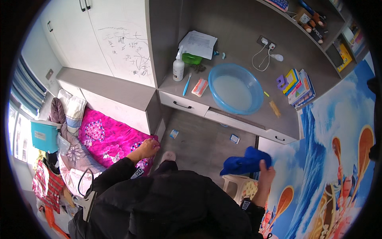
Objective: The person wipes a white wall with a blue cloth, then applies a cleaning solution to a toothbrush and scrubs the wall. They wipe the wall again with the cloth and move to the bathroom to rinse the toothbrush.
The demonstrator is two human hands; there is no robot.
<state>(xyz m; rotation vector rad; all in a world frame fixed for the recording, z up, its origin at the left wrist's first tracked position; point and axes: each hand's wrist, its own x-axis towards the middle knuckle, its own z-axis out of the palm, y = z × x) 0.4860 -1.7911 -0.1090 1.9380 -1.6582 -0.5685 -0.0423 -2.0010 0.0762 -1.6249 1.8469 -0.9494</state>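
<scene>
My right hand (266, 174) grips a royal-blue cloth (246, 162) by its right end; the cloth hangs in loose folds above a beige plastic stool (231, 180). The fingers of my left hand (149, 148) are curled together with nothing visible in them. It hovers over or rests at the edge of a bright pink patterned bed cover (116, 140); contact cannot be made out. Ahead, a translucent blue basin (256, 100) of cloudy water (232, 91) stands on the grey desk (286, 119). A scrubbing brush (200, 87) and a blue toothbrush (187, 84) lie left of it.
A white spray bottle (178, 69), a green container (192, 59) under papers (198, 43) and a dark scouring pad (198, 68) stand farther left. Books (301, 89) lean at the desk's right end. Two small packets (174, 133) lie on the floor (203, 134).
</scene>
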